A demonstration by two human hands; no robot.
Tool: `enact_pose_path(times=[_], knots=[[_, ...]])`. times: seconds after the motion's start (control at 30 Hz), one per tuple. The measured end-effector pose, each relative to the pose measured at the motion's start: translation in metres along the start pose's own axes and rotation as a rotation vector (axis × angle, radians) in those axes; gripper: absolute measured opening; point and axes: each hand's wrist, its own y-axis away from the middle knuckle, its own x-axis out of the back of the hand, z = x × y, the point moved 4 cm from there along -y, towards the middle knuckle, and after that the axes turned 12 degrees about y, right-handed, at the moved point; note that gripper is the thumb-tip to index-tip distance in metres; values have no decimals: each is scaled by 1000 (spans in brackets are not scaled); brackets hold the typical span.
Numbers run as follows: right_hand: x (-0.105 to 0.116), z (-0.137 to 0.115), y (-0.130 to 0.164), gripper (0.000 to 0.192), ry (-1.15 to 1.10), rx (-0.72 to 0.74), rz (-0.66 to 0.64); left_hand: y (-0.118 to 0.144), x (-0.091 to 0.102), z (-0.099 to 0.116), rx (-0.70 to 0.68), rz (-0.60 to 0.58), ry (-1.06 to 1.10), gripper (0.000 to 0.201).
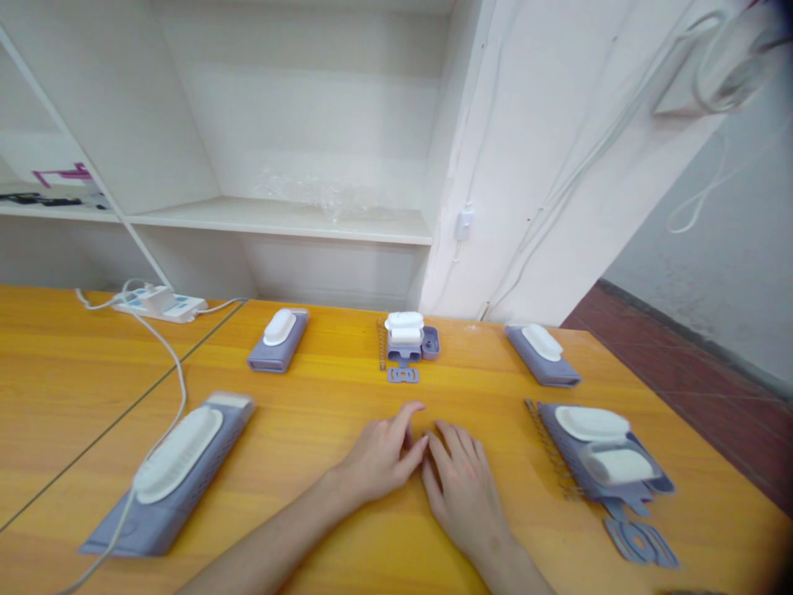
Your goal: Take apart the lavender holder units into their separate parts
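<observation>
Both hands lie palm down on the wooden table (pixel 322 413), side by side near its middle. My left hand (pixel 384 453) has its fingers loosely spread and touches my right hand (pixel 462 483) at the fingertips; neither holds anything. Just beyond them stands a small stack of white and lavender parts (pixel 405 335) with a spring upright beside it and a flat lavender plate (pixel 402 375) in front. To the right lies a lavender tray (pixel 604 459) with two white pads, a spring along its left side, and a flat plate (pixel 641 541).
A large lavender unit (pixel 177 467) with a white pad lies at front left, a white cable running over it. Two smaller ones (pixel 278 339) (pixel 542 351) sit further back. A power strip (pixel 161 304) lies at the back left. White shelves rise behind the table.
</observation>
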Motion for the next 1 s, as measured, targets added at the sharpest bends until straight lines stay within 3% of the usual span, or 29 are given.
enact_pose_path(times=[0.33,0.67,0.83,1.0], knots=[[4,-2,-2,26,14,-15,-3,-6,23,-8,33,131,-115,43],[1,-1,-1,26,29,-32,-29,-15,77,-10,16,375,-262,35],[2,-1,-2,25,8,-37,-9,-6,96,-12,-7,355,-387,34],[4,-2,-1,25,10,-37,-12,20,122,-20,20,402,-614,37]])
